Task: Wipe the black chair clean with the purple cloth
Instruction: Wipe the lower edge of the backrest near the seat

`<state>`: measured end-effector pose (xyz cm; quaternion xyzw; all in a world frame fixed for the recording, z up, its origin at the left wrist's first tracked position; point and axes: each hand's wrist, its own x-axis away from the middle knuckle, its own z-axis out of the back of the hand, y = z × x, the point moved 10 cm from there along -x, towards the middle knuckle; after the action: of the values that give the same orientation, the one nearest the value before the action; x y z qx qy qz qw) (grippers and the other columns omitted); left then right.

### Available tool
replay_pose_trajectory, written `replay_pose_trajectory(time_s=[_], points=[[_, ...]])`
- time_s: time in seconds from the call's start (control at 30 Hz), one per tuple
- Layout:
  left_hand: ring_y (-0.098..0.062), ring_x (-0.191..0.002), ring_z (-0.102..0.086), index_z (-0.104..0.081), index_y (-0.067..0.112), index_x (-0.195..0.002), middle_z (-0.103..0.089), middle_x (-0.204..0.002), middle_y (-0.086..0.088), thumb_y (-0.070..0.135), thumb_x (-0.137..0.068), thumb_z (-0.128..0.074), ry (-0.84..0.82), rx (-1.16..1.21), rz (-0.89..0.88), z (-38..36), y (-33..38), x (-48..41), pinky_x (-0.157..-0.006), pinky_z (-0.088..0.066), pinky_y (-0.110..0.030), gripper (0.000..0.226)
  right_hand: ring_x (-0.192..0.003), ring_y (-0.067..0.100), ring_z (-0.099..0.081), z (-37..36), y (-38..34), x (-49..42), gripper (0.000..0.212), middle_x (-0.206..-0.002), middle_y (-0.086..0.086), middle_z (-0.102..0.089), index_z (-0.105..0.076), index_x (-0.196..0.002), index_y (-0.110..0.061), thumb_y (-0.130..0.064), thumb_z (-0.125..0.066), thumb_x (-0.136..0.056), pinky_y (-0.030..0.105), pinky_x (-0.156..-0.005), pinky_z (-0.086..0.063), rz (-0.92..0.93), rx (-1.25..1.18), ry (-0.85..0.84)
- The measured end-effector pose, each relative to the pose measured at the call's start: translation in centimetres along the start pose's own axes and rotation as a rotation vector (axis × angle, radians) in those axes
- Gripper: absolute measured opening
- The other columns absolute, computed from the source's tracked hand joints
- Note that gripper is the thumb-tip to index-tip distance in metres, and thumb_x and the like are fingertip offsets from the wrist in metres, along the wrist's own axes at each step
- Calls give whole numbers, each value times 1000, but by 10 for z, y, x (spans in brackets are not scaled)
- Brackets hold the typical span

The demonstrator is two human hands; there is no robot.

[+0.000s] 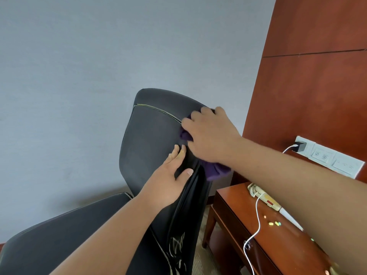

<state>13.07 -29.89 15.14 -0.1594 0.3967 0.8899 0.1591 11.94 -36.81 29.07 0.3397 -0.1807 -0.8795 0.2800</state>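
The black chair (151, 139) fills the middle of the view, its backrest tilted toward the grey wall and its seat at lower left. My right hand (210, 133) grips the bunched purple cloth (214, 170) against the right edge of the backrest, near the top; purple folds show under my fingers and hang below my wrist. My left hand (168, 181) holds the backrest's right edge lower down, fingers flat on the front and thumb wrapped round the side. Worn, scuffed marks show on the chair's side near the bottom.
A reddish wooden side table (238, 219) stands right of the chair, carrying a corded telephone (264, 197), a white cable (256, 225) and small coloured bits. A wall socket panel (325, 155) with a black plug sits on the wood panelling above.
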Motion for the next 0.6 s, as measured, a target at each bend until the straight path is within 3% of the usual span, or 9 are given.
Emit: replay_pose_trajectory(time_s=[0.1,0.2,0.3,0.4,0.47,0.53,0.6], points=[[4,-145,-4,-2,54,-148,4,-156,29,48,-98,-44,-14,-14,22,0,-7,0,-110,-12,-17,65,-111,29,-49,-5,6,-24,34,-119,3,-57,-51,-122,-21,-37,-45,-92,44,-87,-34,-47,11,-47],[3,-145,-1,-1,51,-148,4,-154,28,53,-96,-43,0,-39,11,-2,-7,-1,-111,-9,-17,67,-105,29,-54,-9,-12,-2,33,-115,5,-60,-52,-119,-19,-38,-45,-93,44,-82,-35,-1,71,-37],[-2,-147,-2,-3,52,-149,4,-155,25,62,-91,-39,28,-38,17,-9,-6,0,-114,-16,-23,69,-97,28,-58,-5,-15,39,30,-107,4,-63,-53,-112,-19,-39,-49,-91,43,-80,-40,-65,-19,5],[-12,-148,-13,-5,62,-144,-5,-162,7,69,-87,-37,94,-28,124,-7,-21,7,-108,-22,-24,65,-84,28,-60,1,-23,68,28,-90,3,-64,-57,-99,-18,-42,-59,-84,40,-69,-46,-79,-114,29],[-15,-144,-23,-9,63,-143,-19,-157,2,69,-88,-40,148,-24,199,-2,-32,14,-110,-27,-28,63,-77,30,-61,10,-9,69,25,-81,3,-64,-59,-88,-18,-41,-64,-79,35,-63,-39,-140,-126,93],[-12,-134,-37,-17,58,-145,-32,-146,6,68,-88,-40,200,-23,215,1,-36,19,-106,-35,-29,62,-82,31,-60,24,20,58,24,-85,3,-63,-61,-88,-19,-41,-61,-81,34,-65,-31,-268,-138,191],[-1,-121,-42,-25,53,-145,-37,-137,14,67,-89,-39,241,-24,185,2,-34,27,-95,-38,-20,60,-90,29,-55,30,41,43,26,-91,2,-58,-64,-93,-20,-44,-57,-85,35,-70,-28,-344,-177,231]])
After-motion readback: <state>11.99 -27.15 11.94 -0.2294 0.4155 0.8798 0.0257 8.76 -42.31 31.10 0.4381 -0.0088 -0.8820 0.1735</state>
